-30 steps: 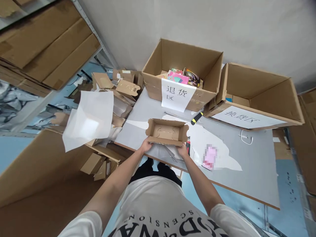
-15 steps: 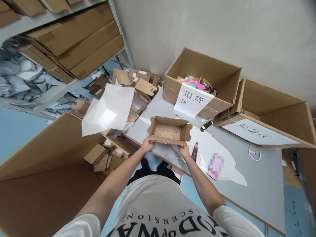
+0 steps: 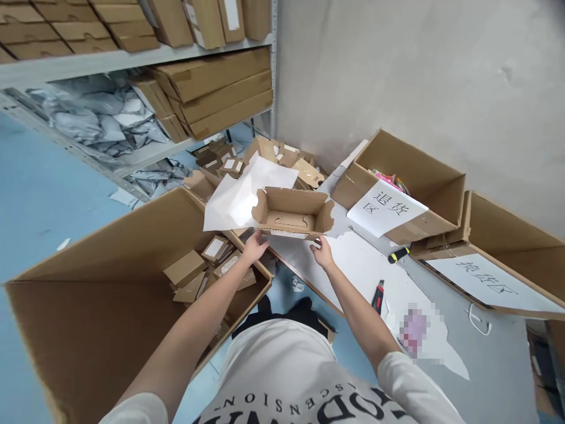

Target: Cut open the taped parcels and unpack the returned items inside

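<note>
Below, a large open carton [image 3: 110, 306] with small boxes in it is seen at the left, beside a grey table [image 3: 485, 353]. Over the table's near corner a small open cardboard box [image 3: 293, 212] is held up from underneath: its left end is gripped by the left hand [image 3: 255, 247], its right end by the curled fingers of the right hand [image 3: 322, 254]. A box cutter [image 3: 378, 296] is left lying on the table nearby.

White short-sleeved T-shirt with dark printed lettering, bare forearms
</note>
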`<state>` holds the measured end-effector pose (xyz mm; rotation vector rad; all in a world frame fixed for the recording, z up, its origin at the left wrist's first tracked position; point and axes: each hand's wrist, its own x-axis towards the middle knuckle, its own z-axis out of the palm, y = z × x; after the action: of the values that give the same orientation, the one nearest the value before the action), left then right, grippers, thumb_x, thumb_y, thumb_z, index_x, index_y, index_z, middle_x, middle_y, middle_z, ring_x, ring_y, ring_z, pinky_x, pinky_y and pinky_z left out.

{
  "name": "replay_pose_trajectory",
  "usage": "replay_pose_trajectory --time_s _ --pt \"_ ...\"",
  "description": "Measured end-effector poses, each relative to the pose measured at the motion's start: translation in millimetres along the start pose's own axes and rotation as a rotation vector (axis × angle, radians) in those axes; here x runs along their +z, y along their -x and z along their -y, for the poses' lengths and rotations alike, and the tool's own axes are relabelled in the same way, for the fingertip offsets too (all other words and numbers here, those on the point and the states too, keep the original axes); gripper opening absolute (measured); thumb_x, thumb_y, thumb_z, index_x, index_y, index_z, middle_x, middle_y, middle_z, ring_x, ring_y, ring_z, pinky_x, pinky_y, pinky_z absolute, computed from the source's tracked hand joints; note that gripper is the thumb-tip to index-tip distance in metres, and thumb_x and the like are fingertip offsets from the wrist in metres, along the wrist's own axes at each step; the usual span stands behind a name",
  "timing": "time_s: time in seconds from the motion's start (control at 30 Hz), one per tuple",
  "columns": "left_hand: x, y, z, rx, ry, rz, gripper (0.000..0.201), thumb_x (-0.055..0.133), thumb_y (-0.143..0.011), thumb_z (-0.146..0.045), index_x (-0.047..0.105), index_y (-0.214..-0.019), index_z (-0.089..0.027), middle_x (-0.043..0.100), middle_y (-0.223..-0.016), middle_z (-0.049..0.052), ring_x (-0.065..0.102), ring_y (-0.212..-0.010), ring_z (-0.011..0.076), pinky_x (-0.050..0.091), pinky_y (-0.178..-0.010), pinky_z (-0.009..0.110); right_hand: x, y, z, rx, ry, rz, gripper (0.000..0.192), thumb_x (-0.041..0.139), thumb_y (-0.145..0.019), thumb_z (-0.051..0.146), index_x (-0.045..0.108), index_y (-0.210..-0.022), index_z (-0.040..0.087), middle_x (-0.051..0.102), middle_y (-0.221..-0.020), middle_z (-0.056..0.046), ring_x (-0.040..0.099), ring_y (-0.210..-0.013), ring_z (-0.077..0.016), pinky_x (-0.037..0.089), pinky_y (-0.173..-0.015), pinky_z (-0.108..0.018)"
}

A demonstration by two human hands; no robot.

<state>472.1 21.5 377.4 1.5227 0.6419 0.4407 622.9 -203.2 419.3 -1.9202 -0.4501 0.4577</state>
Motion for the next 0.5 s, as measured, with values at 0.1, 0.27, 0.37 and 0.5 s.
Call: replay_pose_trajectory --time_s 0.1,0.27,0.37,0.5 --pt "-25.4 -9 -4 -0.017 0.034 -0.033 0.048 0.062 -0.064 -0.015 0.057 -0.112 -0.017 0.059 -0.128 0.013 0.049 -0.128 0.0265 0.035 -0.110 0.044 24 -13 23 -0.037 0.039 0.049 0.051 0.053 -0.066 0.025 0.057 -0.116 0.022 0.057 -0.124 -0.008 0.058 -0.106 -0.0246 0.052 -0.087 -0.042" --pt "-54.3 -28 -20 0.054 0.087 -0.073 0.057 0.061 -0.064 -0.010 0.055 -0.121 -0.018 0.058 -0.131 0.011 0.052 -0.125 0.0244 0.039 -0.107 0.040 55 -42 54 -0.161 0.057 0.109 0.059 0.055 -0.066 0.021 0.055 -0.125 0.022 0.059 -0.125 -0.007 0.059 -0.106 -0.0232 0.048 -0.094 -0.042" --pt "-67.2 -40 -35 0.020 0.100 -0.130 0.065 0.062 -0.066 -0.011 0.051 -0.129 -0.020 0.055 -0.135 0.009 0.053 -0.123 0.0242 0.043 -0.104 0.038 68 -66 70 -0.223 0.042 0.142 0.066 0.057 -0.068 0.021 0.049 -0.133 0.022 0.057 -0.130 -0.007 0.058 -0.109 -0.0220 0.045 -0.099 -0.042" --pt "-84.7 -61 -54 0.008 0.126 -0.194 0.072 0.066 -0.066 -0.011 0.048 -0.135 -0.022 0.049 -0.142 0.008 0.049 -0.128 0.0255 0.037 -0.109 0.040 83 -107 91 -0.270 0.027 0.181 0.076 0.060 -0.069 0.023 0.037 -0.142 0.019 0.058 -0.130 -0.010 0.060 -0.107 -0.0215 0.046 -0.098 -0.043"
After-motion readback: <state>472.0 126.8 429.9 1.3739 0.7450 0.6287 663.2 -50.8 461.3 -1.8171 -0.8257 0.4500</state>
